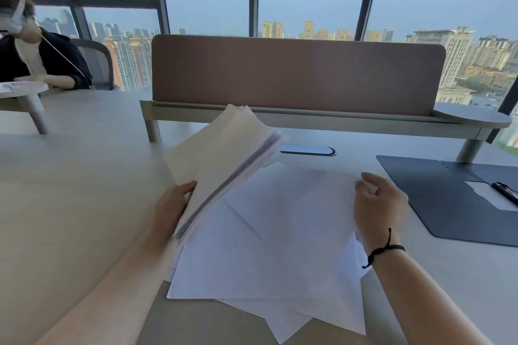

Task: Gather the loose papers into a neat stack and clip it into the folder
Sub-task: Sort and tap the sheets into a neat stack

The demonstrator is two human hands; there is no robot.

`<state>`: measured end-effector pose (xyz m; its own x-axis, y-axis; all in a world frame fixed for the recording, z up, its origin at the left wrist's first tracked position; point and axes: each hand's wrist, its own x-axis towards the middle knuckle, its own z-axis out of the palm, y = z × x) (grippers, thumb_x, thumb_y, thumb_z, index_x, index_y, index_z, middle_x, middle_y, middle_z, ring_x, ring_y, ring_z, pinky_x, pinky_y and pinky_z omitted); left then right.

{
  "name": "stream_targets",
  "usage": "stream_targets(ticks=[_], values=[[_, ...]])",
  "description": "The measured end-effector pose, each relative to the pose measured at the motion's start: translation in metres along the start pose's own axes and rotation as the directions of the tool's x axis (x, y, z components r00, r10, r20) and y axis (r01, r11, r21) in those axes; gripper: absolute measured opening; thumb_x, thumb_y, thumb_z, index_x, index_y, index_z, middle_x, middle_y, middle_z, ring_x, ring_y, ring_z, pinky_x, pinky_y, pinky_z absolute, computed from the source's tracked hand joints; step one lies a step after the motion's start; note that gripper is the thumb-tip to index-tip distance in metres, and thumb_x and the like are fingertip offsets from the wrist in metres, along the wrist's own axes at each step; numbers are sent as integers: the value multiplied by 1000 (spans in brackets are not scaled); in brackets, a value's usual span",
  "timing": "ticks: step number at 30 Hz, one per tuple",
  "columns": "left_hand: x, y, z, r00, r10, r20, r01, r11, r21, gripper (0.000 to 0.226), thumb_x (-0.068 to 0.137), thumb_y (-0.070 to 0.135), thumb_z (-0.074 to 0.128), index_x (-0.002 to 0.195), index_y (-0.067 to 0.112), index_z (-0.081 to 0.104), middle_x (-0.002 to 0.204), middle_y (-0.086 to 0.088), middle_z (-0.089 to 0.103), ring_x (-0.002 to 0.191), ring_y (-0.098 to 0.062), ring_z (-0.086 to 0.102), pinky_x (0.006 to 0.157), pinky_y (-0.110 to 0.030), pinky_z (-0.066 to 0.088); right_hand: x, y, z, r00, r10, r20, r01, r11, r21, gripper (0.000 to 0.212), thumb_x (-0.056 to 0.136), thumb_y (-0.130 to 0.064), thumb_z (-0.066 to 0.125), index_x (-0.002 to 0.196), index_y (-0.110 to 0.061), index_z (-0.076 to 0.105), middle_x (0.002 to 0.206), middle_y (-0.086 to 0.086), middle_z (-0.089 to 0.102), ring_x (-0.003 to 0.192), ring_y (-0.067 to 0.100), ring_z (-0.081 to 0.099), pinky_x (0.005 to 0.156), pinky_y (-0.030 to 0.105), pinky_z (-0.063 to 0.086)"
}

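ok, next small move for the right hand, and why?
Probably pinch the top loose sheet with the right hand and slide it onto the stack that the left hand grips. Several sheets lie fanned on the desk, and the right hand sits on that sheet's far corner. The folder lies open, waiting.

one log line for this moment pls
left hand: grips paper stack, raised | right hand: on loose sheets | folder: open, right | clipped: no
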<state>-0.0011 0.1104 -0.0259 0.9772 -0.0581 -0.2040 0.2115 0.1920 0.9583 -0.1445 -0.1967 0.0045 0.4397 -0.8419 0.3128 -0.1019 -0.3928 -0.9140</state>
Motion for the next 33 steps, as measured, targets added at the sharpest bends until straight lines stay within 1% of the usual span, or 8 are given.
stream_targets(ticks=[5,11,13,15,17,23,27,33], values=[[4,-5,4,999,26,20,-27,998,59,17,84,36,62,90,20,64,89,-3,66,85,-24,65,76,-39,55,-28,-20,3,855,43,518,-97,992,77,11,79,0,72,72,-7,70,63,9,71,52,24,72,55,32,60],[3,4,8,988,100,-116,-73,974,214,35,97,24,58,128,7,61,122,1,58,115,-23,56,87,-27,36,-43,-43,-22,142,134,981,165,974,-157,27,80,-22,83,93,-3,71,82,10,79,72,24,76,63,32,61],[4,4,9,990,88,-111,-59,969,240,40,97,23,58,132,4,59,127,-1,59,117,-23,56,87,-25,36,-36,-45,-25,247,121,961,124,980,-155,24,84,-29,78,95,-8,72,79,1,76,72,25,77,67,38,62],[9,4,6,990,91,-105,-62,965,254,52,92,31,63,138,6,57,140,-4,58,125,-24,57,101,-32,42,-17,-33,-21,612,73,788,92,983,-162,25,86,-38,74,89,-13,72,85,-1,78,73,27,76,73,45,62],[18,0,-1,993,103,-60,-89,974,209,71,76,46,72,136,10,59,142,-7,59,126,-26,58,111,-40,41,-3,-21,-19,803,-3,597,215,934,-285,30,83,-51,72,96,-24,71,102,-3,76,90,25,72,81,44,59],[13,4,1,993,92,-78,-75,977,202,71,78,40,71,139,6,56,146,-7,55,131,-25,54,114,-38,37,-7,3,-9,719,133,683,491,599,-633,110,48,-93,62,137,-30,48,133,0,52,127,25,47,101,41,42],[13,5,-3,985,140,-99,-110,959,260,63,86,42,66,138,9,59,151,-9,49,138,-25,48,118,-41,31,2,-1,-8,727,165,666,448,622,-642,81,50,-87,68,98,-22,55,92,-5,62,87,22,58,78,36,44],[15,5,-8,988,119,-94,-90,960,266,45,95,36,58,133,13,64,147,-11,53,133,-28,51,111,-43,39,4,-2,-16,728,76,681,252,894,-370,28,84,-24,74,66,-13,56,61,0,51,55,18,45,53,28,33]])
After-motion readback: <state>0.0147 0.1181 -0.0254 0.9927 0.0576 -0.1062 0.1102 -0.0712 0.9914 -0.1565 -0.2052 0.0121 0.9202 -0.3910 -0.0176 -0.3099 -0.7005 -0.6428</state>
